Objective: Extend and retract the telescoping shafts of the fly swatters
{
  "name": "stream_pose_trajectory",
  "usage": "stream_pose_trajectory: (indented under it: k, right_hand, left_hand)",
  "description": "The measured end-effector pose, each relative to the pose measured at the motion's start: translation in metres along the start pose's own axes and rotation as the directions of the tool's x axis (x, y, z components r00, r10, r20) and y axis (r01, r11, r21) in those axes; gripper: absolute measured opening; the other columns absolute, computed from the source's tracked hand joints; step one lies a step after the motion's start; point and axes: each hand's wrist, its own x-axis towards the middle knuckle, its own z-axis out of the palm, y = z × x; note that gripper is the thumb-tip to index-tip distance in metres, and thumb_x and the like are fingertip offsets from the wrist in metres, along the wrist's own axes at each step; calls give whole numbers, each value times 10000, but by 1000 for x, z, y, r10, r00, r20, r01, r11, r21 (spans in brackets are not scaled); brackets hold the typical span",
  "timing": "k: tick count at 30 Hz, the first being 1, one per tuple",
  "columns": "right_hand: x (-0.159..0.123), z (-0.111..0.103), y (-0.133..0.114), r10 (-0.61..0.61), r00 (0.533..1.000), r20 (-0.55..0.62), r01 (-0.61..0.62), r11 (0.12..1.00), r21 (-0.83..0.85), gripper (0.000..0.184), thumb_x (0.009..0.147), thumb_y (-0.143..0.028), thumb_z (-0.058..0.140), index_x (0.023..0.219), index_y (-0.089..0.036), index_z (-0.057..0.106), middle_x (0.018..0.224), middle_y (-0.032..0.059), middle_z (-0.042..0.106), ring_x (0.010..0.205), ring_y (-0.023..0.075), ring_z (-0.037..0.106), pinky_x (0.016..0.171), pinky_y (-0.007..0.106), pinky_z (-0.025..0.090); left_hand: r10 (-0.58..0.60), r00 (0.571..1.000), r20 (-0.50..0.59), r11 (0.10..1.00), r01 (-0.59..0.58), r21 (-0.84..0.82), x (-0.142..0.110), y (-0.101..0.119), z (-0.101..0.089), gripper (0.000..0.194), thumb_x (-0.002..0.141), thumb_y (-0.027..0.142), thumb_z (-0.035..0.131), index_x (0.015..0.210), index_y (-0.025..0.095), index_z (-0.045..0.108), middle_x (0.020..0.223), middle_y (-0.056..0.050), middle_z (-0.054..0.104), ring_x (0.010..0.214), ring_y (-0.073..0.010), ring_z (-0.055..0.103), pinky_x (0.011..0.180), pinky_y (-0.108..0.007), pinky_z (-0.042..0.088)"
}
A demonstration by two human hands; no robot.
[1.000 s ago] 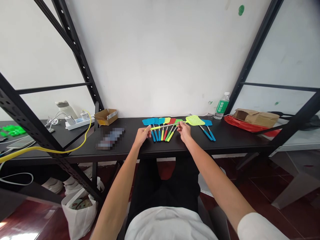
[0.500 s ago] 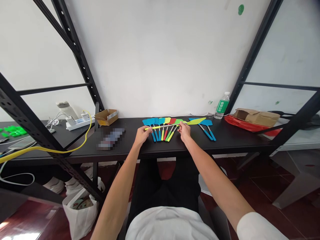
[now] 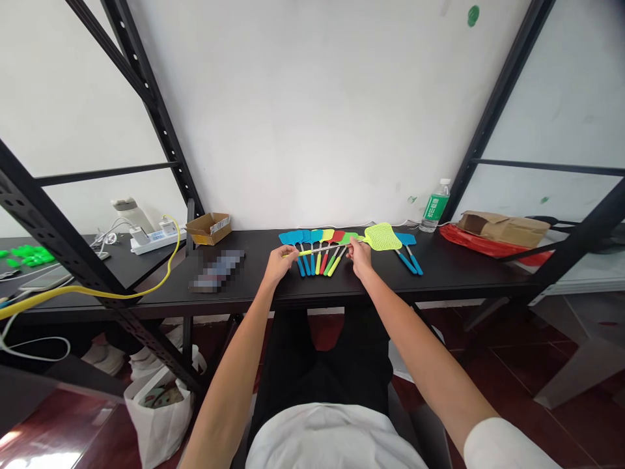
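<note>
A yellow-green fly swatter (image 3: 383, 237) is held crosswise above the black table, its perforated head to the right and facing me. My left hand (image 3: 281, 262) is closed on the handle end. My right hand (image 3: 360, 256) pinches the metal shaft just below the head. Behind and under the shaft lies a fanned row of several fly swatters (image 3: 312, 260) in blue, yellow, red and green, handles toward me. To the right, blue fly swatters (image 3: 411, 254) lie partly hidden behind the held head.
On the black table (image 3: 254, 280) a small cardboard box (image 3: 209, 229) stands at left, near a blurred flat item (image 3: 217, 270). A water bottle (image 3: 435, 206) and a brown package on red plastic (image 3: 498, 232) are at right. A yellow cable (image 3: 146, 291) crosses the left side.
The held fly swatter has rolled about its shaft, so its head has turned from nearly edge-on to showing its broad perforated face. Both hands stay in almost the same place.
</note>
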Motion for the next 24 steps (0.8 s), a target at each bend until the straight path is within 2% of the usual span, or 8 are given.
stream_pose_trajectory:
  k: [4, 7, 12, 17, 24]
  right_hand:
    - [0, -1, 2, -10, 999, 40, 11, 1000, -14, 382, 782, -454, 736, 579, -211, 521, 445, -61, 450, 386, 68, 394, 422, 209, 417]
    - [1, -1, 4, -28, 998, 63, 29, 999, -21, 384, 788, -460, 731, 573, -207, 537, 434, -55, 456, 391, 72, 405, 415, 210, 411]
    - [-1, -1, 3, -28, 996, 90, 31, 999, -39, 399, 789, -502, 722, 583, -205, 555, 427, -53, 456, 391, 77, 414, 411, 209, 407]
    - [-4, -1, 1, -30, 992, 121, 40, 996, -83, 411, 781, -524, 722, 588, -189, 584, 460, -30, 513, 400, 68, 433, 418, 199, 406]
    - [-4, -1, 3, -27, 990, 140, 46, 991, -128, 418, 793, -547, 709, 610, -186, 603, 486, -10, 561, 406, 71, 461, 425, 194, 412]
  left_hand:
    - [96, 995, 37, 983, -101, 156, -4, 3, 3, 345, 809, 510, 654, 851, 175, 725, 657, -22, 635, 536, -126, 480, 533, -258, 361]
    - [172, 983, 57, 934, -182, 308, -6, 3, 5, 372, 788, 546, 683, 866, 187, 744, 678, -20, 640, 585, -143, 522, 571, -257, 371]
    - [198, 976, 94, 841, -219, 496, -8, 3, 8, 348, 831, 540, 650, 899, 220, 769, 761, -39, 694, 687, -179, 592, 603, -260, 370]
    - [204, 974, 103, 801, -226, 554, -10, 7, 8, 267, 863, 471, 633, 948, 246, 748, 914, -48, 730, 816, -213, 636, 654, -268, 400]
    - [212, 974, 78, 756, -214, 619, -12, 10, 9, 192, 851, 402, 656, 959, 253, 711, 918, -45, 718, 807, -220, 638, 641, -275, 402]
